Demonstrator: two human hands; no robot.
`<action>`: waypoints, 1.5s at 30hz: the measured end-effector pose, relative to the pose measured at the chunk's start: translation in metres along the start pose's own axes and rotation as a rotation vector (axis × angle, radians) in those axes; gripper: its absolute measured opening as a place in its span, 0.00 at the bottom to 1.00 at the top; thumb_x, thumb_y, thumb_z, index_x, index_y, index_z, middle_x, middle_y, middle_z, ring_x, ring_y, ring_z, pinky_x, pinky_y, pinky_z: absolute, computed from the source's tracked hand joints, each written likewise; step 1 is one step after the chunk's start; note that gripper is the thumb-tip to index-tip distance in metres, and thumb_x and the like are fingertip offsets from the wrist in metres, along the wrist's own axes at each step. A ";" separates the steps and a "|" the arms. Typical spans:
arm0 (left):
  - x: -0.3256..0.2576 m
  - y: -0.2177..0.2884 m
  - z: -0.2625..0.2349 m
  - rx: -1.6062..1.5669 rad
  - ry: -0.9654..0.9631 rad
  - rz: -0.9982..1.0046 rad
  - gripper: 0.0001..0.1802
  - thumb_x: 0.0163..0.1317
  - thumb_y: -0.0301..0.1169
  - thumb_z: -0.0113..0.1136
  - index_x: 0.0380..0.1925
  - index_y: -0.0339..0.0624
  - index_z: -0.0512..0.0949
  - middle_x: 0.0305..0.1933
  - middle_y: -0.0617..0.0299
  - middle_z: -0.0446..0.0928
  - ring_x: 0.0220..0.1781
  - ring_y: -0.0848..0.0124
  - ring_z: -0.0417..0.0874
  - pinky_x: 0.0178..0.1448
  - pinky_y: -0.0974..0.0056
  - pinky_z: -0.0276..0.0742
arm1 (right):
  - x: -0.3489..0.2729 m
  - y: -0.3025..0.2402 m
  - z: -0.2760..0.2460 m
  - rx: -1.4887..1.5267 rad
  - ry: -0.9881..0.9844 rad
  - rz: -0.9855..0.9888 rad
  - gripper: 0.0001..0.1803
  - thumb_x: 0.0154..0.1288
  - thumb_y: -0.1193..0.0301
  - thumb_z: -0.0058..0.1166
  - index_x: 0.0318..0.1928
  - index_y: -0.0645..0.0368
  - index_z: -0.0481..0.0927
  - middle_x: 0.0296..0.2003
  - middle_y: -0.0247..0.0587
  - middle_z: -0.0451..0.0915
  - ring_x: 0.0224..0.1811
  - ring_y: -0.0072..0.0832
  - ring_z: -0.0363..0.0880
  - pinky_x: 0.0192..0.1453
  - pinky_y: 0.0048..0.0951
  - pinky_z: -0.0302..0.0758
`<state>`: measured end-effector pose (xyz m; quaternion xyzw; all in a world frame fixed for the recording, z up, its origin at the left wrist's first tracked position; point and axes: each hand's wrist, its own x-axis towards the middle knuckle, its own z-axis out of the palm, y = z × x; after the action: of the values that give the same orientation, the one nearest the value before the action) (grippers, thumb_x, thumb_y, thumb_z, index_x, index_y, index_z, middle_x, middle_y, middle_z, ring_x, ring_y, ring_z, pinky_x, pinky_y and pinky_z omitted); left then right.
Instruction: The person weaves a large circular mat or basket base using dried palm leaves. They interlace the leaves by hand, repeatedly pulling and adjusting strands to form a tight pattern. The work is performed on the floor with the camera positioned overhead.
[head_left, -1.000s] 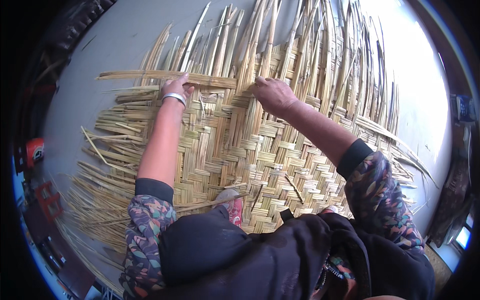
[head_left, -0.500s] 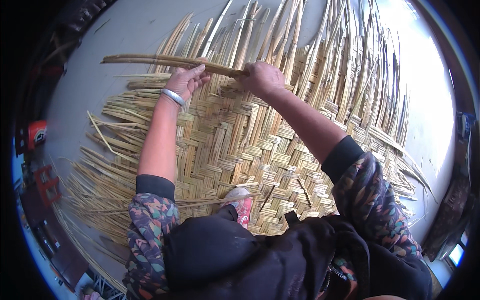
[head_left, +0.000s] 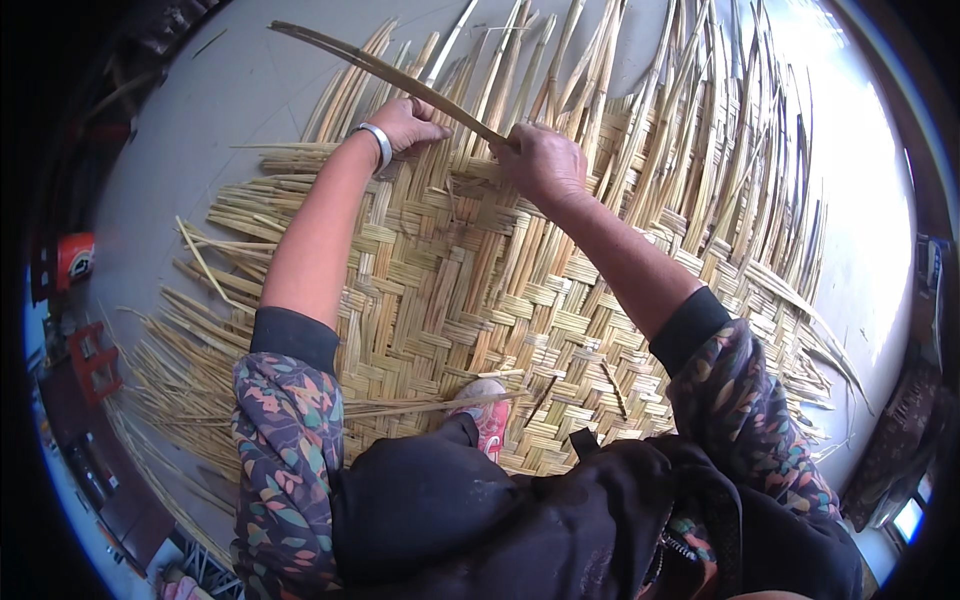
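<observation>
A large mat [head_left: 480, 290] of flattened, straw-coloured reed strips lies woven before me, with loose ends fanning out at its edges. My right hand [head_left: 548, 165] is closed round the near end of a long brownish bundle of reed strips [head_left: 370, 68], which slants up to the far left above the mat. Just under that bundle is my left hand [head_left: 408, 124], a pale bracelet [head_left: 380, 146] on its wrist. Its thumb and fingers come together at the upright strips by the mat's far edge; what lies between them is hidden.
My shoe [head_left: 487, 415] is on the mat, beside a few loose strips [head_left: 435, 405]. Long strip ends [head_left: 700, 110] stick out at the far right. Grey floor [head_left: 165, 190] surrounds the mat. A red stool-like frame [head_left: 93, 362] stands at the left.
The bundle's free end has swung up and away. My left hand has left its underside and moved slightly right and farther, toward the upright strips. My right hand has shifted slightly right, still gripping.
</observation>
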<state>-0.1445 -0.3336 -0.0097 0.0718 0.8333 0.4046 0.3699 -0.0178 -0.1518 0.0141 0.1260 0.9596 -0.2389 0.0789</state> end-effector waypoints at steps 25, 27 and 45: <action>0.004 0.009 0.020 0.676 0.339 0.453 0.25 0.51 0.28 0.61 0.52 0.43 0.72 0.50 0.52 0.76 0.46 0.57 0.79 0.52 0.58 0.75 | 0.008 0.002 -0.006 0.123 0.096 0.132 0.13 0.59 0.59 0.52 0.39 0.53 0.77 0.31 0.46 0.81 0.37 0.42 0.81 0.45 0.42 0.74; 0.015 0.006 0.009 0.558 0.239 0.401 0.21 0.52 0.25 0.56 0.50 0.42 0.74 0.44 0.54 0.79 0.40 0.62 0.80 0.47 0.61 0.76 | 0.007 -0.001 -0.007 0.119 0.094 0.129 0.13 0.59 0.61 0.53 0.40 0.53 0.76 0.31 0.46 0.81 0.37 0.42 0.81 0.45 0.42 0.74; 0.032 0.033 0.019 -0.090 -0.223 -0.028 0.25 0.44 0.38 0.73 0.43 0.41 0.78 0.37 0.59 0.81 0.38 0.71 0.81 0.44 0.64 0.76 | 0.005 0.002 -0.013 0.237 0.142 0.200 0.12 0.57 0.65 0.52 0.40 0.56 0.74 0.34 0.50 0.81 0.40 0.45 0.79 0.47 0.42 0.73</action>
<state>-0.1606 -0.2863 -0.0113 0.0880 0.7690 0.4257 0.4688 -0.0229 -0.1430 0.0240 0.2460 0.9105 -0.3319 0.0189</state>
